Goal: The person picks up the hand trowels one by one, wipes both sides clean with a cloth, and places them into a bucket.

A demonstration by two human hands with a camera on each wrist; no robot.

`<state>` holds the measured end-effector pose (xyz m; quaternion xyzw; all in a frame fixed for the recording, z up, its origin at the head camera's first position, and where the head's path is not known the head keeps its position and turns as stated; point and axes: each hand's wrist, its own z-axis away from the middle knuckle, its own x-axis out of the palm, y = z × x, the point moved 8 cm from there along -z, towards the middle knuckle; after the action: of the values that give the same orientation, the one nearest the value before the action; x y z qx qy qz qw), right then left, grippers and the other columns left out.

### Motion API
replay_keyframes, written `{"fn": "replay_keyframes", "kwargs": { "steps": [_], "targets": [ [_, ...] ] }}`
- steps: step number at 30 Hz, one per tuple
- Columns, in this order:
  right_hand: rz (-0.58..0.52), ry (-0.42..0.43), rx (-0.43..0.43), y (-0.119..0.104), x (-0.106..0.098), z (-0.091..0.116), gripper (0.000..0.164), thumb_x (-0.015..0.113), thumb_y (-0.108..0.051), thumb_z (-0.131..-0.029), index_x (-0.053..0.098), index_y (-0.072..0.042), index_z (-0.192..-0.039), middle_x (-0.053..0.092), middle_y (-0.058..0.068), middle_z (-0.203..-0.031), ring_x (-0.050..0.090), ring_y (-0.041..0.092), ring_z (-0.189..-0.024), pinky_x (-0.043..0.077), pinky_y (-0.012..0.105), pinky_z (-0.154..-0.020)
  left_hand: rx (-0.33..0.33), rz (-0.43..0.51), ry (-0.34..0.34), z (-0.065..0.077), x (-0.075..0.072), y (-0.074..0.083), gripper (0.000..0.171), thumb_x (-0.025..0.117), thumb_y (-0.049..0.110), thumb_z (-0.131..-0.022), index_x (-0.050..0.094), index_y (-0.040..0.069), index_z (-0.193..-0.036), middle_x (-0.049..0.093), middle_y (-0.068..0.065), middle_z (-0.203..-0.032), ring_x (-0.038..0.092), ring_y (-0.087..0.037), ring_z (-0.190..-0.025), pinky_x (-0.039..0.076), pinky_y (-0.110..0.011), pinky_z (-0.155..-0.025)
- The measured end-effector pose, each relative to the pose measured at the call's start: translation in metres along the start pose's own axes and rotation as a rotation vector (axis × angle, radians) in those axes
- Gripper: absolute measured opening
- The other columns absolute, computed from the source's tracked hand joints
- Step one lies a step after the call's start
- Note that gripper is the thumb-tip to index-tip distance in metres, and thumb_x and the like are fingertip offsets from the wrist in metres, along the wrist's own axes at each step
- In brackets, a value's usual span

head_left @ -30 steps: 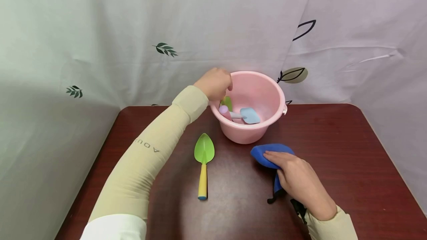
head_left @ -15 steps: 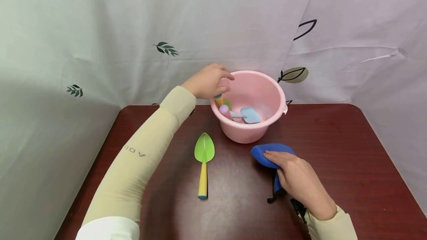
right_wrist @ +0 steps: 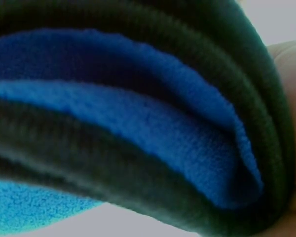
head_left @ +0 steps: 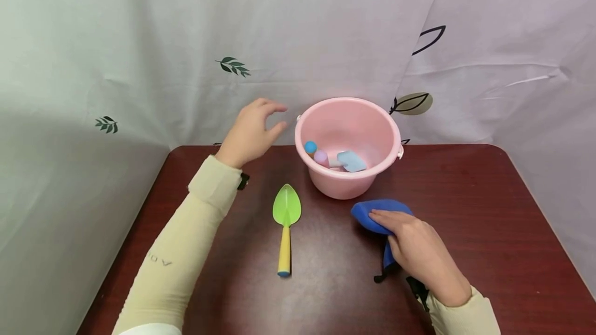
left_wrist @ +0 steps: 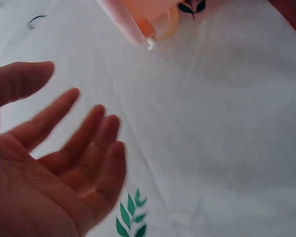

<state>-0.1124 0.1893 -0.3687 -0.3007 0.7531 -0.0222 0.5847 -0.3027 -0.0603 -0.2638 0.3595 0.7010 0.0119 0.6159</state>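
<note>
My left hand (head_left: 250, 132) hovers left of a pink bucket (head_left: 342, 186), its fingers loosely bent with nothing between them. Inside the bucket lie a light blue toy shovel (head_left: 351, 161) with a pinkish-lilac handle and a blue-tipped handle (head_left: 310, 147) whose lower part is hidden. My right hand (head_left: 421, 249) grips a soft blue cloth item (head_left: 381, 213) between thumb and fingers, right of centre on the table. Up close in the right wrist view, this blue cloth (right_wrist: 172, 123) is folded over, with dark ribbed edging. A green trowel (head_left: 286, 208) with a yellow handle lies between the hands.
A dark red-brown wooden table (head_left: 489, 211) bears everything. Behind and at the sides hangs a pale curtain (head_left: 298, 30) with leaf prints, close to the table's back edge. White handle mounts (head_left: 400, 152) stick out from the bucket's rim.
My left hand has let go of the blue-ended tool, leaving it inside the bucket, and has moved left, away from the rim. My right hand has stayed on the blue cloth item.
</note>
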Motion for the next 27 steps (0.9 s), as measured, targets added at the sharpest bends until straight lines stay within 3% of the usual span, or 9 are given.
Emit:
{"fn": "replay_keyframes", "kwargs": {
  "steps": [4, 8, 17, 23, 27],
  "targets": [
    [0.001, 0.004, -0.002, 0.000, 0.000, 0.000, 0.049, 0.067, 0.011, -0.078, 0.074, -0.011, -0.121, 0.070, 0.009, -0.122, 0.067, 0.030, -0.112, 0.055, 0.049, -0.087, -0.085, 0.045, 0.031, 0.031, 0.000, -0.012, 0.038, 0.066, 0.022, -0.096, 0.066, 0.005, -0.130, 0.063, -0.013, -0.129, 0.060, -0.028, -0.112, 0.049, -0.046, -0.094],
    [0.001, 0.017, -0.011, -0.001, -0.001, 0.000, 0.049, 0.067, 0.011, -0.077, 0.074, -0.010, -0.120, 0.070, 0.009, -0.122, 0.067, 0.030, -0.112, 0.055, 0.049, -0.087, -0.160, 0.075, 0.010, 0.060, 0.010, -0.021, 0.039, 0.067, 0.021, -0.095, 0.066, 0.003, -0.130, 0.066, -0.014, -0.125, 0.065, -0.027, -0.104, 0.053, -0.046, -0.087],
    [0.012, 0.032, -0.013, 0.000, -0.003, 0.002, 0.049, 0.065, 0.010, -0.076, 0.075, -0.009, -0.120, 0.071, 0.010, -0.121, 0.068, 0.032, -0.110, 0.055, 0.050, -0.084, -0.254, 0.090, -0.035, 0.108, 0.048, -0.025, 0.038, 0.069, 0.023, -0.094, 0.068, 0.003, -0.126, 0.070, -0.013, -0.117, 0.067, -0.030, -0.103, 0.053, -0.046, -0.085],
    [0.018, 0.035, -0.013, 0.001, -0.005, 0.001, 0.047, 0.065, 0.010, -0.077, 0.074, -0.008, -0.120, 0.071, 0.011, -0.120, 0.067, 0.033, -0.110, 0.055, 0.050, -0.084, -0.376, 0.121, -0.096, 0.135, 0.078, -0.030, 0.042, 0.076, 0.022, -0.089, 0.067, 0.001, -0.123, 0.072, -0.010, -0.104, 0.069, -0.020, -0.088, 0.055, -0.039, -0.075],
    [0.019, 0.034, -0.013, 0.001, -0.005, 0.001, 0.047, 0.064, 0.010, -0.077, 0.074, -0.008, -0.120, 0.071, 0.011, -0.121, 0.067, 0.033, -0.110, 0.055, 0.051, -0.084, -0.423, 0.142, -0.133, 0.152, 0.098, -0.034, 0.047, 0.079, 0.024, -0.086, 0.065, 0.000, -0.124, 0.069, -0.003, -0.094, 0.066, -0.012, -0.083, 0.053, -0.034, -0.074]
  ]
}}
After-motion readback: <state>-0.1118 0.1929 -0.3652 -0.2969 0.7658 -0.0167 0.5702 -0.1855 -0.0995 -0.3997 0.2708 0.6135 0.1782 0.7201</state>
